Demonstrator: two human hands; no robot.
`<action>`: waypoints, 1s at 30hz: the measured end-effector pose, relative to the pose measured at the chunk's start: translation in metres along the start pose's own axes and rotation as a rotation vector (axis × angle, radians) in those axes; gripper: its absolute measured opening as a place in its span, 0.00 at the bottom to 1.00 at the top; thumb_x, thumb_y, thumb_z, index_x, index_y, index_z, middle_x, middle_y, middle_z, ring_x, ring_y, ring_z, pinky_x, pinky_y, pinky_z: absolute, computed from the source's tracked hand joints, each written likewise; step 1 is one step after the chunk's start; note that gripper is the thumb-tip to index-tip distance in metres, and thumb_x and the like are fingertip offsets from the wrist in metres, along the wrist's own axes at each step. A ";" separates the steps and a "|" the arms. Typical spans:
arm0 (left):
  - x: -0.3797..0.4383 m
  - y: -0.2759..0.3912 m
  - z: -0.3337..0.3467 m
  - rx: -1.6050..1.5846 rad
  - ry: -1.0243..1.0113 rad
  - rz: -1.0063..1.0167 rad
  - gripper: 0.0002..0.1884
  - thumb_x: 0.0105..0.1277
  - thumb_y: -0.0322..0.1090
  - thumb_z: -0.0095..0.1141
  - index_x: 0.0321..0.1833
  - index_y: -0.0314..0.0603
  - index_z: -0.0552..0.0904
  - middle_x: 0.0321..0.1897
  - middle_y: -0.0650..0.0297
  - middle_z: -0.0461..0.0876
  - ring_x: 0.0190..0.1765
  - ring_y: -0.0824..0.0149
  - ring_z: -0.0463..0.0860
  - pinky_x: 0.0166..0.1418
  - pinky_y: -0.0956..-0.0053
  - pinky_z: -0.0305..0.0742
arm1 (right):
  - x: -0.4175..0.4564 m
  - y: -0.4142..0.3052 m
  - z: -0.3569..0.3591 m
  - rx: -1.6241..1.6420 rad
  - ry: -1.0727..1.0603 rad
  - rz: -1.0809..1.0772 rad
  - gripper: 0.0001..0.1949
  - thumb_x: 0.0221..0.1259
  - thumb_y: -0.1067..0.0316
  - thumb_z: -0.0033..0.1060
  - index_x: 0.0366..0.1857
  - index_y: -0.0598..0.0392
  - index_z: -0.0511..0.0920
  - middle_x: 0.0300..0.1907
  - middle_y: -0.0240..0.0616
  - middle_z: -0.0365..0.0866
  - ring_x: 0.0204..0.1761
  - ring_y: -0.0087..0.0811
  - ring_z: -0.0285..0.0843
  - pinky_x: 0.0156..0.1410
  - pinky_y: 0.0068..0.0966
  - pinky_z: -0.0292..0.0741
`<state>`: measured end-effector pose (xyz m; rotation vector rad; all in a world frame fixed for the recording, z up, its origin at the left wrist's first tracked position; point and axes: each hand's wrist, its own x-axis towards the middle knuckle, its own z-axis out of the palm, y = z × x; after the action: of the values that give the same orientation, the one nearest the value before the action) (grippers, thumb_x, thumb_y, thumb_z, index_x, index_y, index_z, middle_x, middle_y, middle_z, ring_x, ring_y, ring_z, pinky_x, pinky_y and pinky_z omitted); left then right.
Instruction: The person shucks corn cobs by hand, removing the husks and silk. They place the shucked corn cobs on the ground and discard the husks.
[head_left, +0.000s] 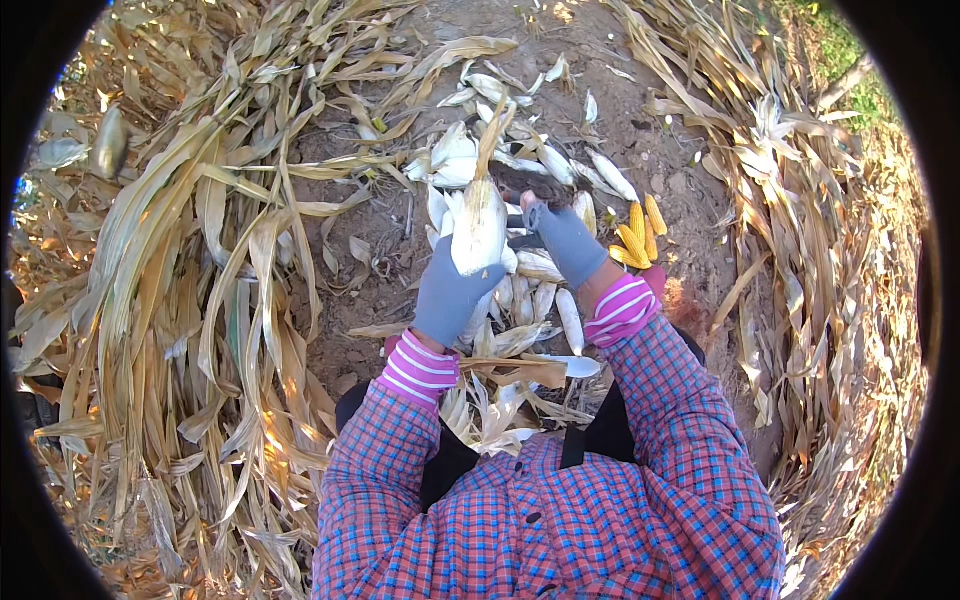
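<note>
My left hand (454, 292), in a grey glove, grips the lower end of an ear of corn in its pale husk (480, 225), whose dry tip points away from me. Just right of the ear is my right hand (562, 236), also gloved, with its fingers bent toward it and a bare fingertip showing; whether it holds anything is unclear. Under and beyond both hands lie several more unhusked ears (457, 157). To the right of my right hand, several bare yellow corn cobs (636, 238) lie together on the soil.
Long heaps of dry corn stalks and leaves flank me on the left (150, 247) and the right (787, 225). Loose husks (495, 420) lie between my legs. Brown soil (682, 180) shows between the heaps.
</note>
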<state>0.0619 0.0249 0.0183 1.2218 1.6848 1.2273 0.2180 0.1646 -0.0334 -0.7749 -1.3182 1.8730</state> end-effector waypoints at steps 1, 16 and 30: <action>-0.004 0.000 0.002 0.121 0.012 0.046 0.32 0.61 0.41 0.73 0.64 0.31 0.76 0.51 0.50 0.86 0.53 0.57 0.87 0.56 0.62 0.81 | 0.003 -0.005 -0.003 0.163 0.024 0.036 0.24 0.76 0.49 0.60 0.64 0.57 0.77 0.55 0.38 0.85 0.55 0.24 0.79 0.62 0.25 0.76; -0.008 -0.009 0.000 -0.280 -0.511 -0.267 0.41 0.63 0.43 0.70 0.75 0.30 0.69 0.64 0.58 0.79 0.63 0.67 0.78 0.69 0.70 0.72 | -0.018 -0.057 -0.009 -0.204 0.175 -0.005 0.13 0.75 0.58 0.62 0.45 0.58 0.82 0.30 0.30 0.82 0.30 0.21 0.78 0.35 0.22 0.74; -0.017 -0.015 0.018 -0.592 -0.320 -0.528 0.22 0.78 0.45 0.57 0.62 0.32 0.78 0.47 0.64 0.82 0.49 0.76 0.80 0.52 0.78 0.76 | -0.017 0.005 0.027 -0.234 0.047 0.101 0.14 0.75 0.60 0.59 0.54 0.59 0.79 0.37 0.31 0.83 0.37 0.22 0.80 0.44 0.28 0.78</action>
<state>0.0793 0.0128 -0.0013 0.5279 1.1732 1.0213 0.2049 0.1354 -0.0292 -1.0168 -1.5103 1.7855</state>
